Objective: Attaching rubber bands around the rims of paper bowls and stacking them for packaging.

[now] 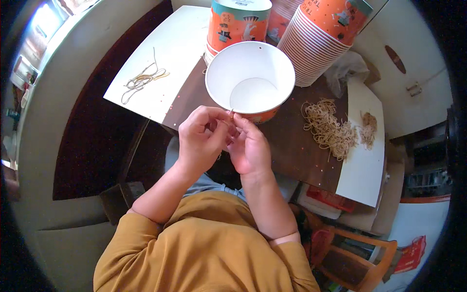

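Note:
A white-lined paper bucket (250,73) with an orange printed outside stands tilted toward me at the table's front edge. A small hole shows in its far rim. My left hand (202,131) and my right hand (250,146) meet at the near rim, fingertips pinched together. Between them is a short bit of thin cord (232,112), poking up at the rim; the fingers hide most of it. Loose pale cords (335,129) lie in a tangled heap to the right of the bucket.
Tall nested stacks of orange buckets (311,48) and a green-and-orange bucket (238,24) stand behind. A few longer cords (143,80) lie on the white board at left. A smaller cord bundle (368,129) lies far right, near a clear plastic bag (346,70). A wooden chair (360,263) is lower right.

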Tool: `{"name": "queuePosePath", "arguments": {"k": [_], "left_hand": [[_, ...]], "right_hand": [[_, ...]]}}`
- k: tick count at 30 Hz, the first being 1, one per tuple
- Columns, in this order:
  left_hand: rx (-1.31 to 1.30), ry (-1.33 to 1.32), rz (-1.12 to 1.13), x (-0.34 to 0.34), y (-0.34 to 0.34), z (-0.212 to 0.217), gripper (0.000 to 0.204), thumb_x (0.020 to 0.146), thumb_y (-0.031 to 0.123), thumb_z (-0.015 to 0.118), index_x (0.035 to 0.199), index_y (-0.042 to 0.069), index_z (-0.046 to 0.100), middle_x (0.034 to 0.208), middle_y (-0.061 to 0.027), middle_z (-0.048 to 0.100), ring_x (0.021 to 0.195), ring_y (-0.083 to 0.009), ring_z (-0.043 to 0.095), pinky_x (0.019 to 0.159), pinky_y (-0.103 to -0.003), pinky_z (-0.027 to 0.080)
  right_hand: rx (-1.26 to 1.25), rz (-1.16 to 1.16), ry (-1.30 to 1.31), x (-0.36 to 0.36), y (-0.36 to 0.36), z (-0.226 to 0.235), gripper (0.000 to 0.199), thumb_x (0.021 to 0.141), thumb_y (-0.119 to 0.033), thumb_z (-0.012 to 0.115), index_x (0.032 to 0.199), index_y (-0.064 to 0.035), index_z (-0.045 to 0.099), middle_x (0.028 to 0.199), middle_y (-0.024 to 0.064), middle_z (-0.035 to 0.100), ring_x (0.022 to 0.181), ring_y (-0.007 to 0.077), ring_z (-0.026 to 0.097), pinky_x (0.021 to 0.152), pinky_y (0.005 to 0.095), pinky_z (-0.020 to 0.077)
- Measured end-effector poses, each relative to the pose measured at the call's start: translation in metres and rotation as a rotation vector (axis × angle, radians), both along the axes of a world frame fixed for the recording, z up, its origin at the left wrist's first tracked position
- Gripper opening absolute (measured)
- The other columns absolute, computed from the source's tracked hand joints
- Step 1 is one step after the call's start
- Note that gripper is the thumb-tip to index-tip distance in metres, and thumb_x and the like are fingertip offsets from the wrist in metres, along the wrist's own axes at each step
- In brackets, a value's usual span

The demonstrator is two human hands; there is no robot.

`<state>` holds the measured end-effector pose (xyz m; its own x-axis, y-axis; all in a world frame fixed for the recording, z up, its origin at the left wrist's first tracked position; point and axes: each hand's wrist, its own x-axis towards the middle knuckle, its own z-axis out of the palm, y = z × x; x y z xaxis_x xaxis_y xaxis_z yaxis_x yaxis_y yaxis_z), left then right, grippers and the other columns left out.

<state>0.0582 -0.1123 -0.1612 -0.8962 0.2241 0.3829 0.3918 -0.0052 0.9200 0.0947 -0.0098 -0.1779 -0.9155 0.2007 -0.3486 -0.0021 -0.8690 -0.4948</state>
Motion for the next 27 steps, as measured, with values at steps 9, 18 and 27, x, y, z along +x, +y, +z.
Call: {"name": "queuePosePath", "arguments": {"k": [9,18,27], "left_hand": [[-0.198,0.291,0.09,0.001,0.001,0.005,0.018,0.077,-0.006,0.063,0.093,0.001,0.068,0.086,-0.0103,0.064,0.067,-0.0139,0.065,0.059,-0.026,0.053],[-0.265,0.575,0.117,-0.008,0.002,-0.007,0.024,0.072,-0.004,0.069,0.095,0.002,0.068,0.089,-0.0123,0.065,0.074,-0.0234,0.067,0.062,-0.029,0.056],[-0.291,0.754,0.085,-0.013,-0.001,-0.008,0.02,0.066,-0.004,0.071,0.085,0.002,0.065,0.084,-0.0103,0.065,0.073,-0.0245,0.065,0.064,-0.032,0.053]], "right_hand": [[0.005,0.076,0.046,0.006,0.009,-0.013,0.024,0.091,-0.023,0.059,0.11,-0.0104,0.063,0.104,0.0008,0.064,0.093,0.0131,0.055,0.079,0.0298,0.0424],[0.081,-0.031,-0.008,0.008,-0.001,0.003,0.011,0.091,-0.021,0.06,0.097,-0.0127,0.066,0.085,-0.0039,0.064,0.071,0.0066,0.055,0.057,0.0203,0.0383],[0.0,0.001,0.025,0.008,0.007,0.007,0.014,0.088,-0.019,0.058,0.097,-0.0101,0.065,0.089,-0.0003,0.066,0.075,0.0087,0.057,0.06,0.0239,0.0405]]}}
